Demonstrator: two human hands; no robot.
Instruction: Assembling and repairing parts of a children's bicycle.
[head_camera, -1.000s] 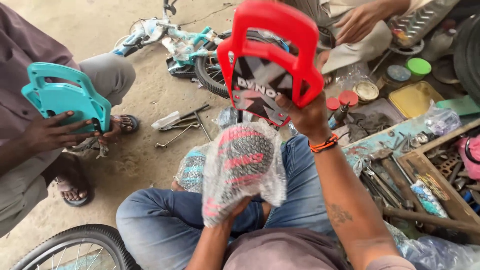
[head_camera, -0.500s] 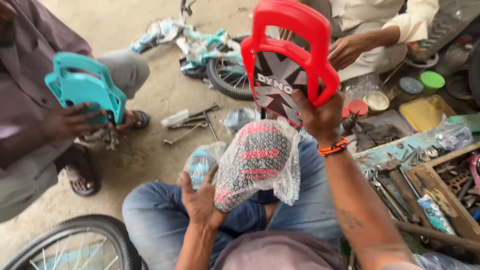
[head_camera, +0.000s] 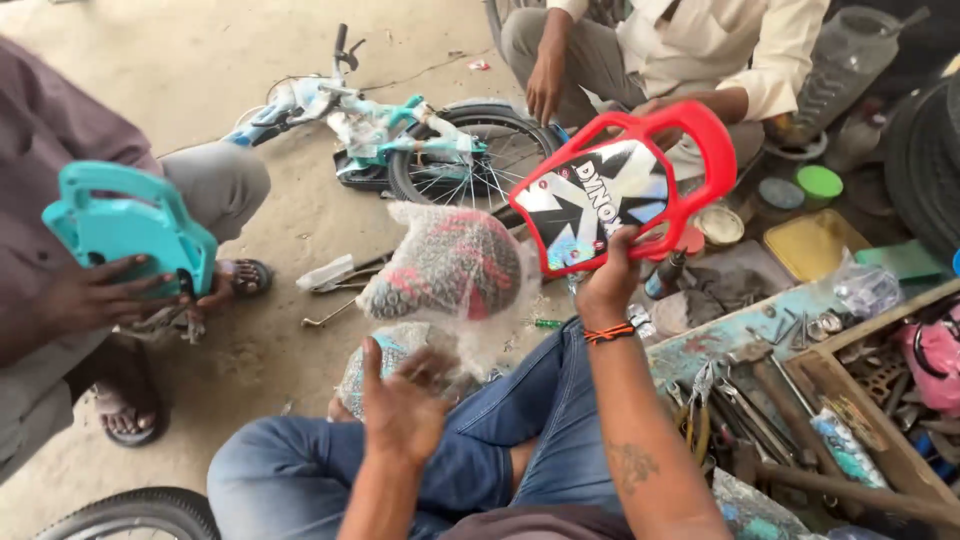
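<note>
Red plate (head_camera: 625, 185) was grasped at its lower edge by the right hand (head_camera: 608, 285). The left hand (head_camera: 400, 410) was released, fingers spread, just below the wrapped bundle (head_camera: 445, 265).

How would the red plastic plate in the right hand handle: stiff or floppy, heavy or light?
The red plate probably stays stiff: it keeps its shape though the right hand holds only its lower edge. Likely light, raised one-handed. Its glossy face may be slippery.
</note>
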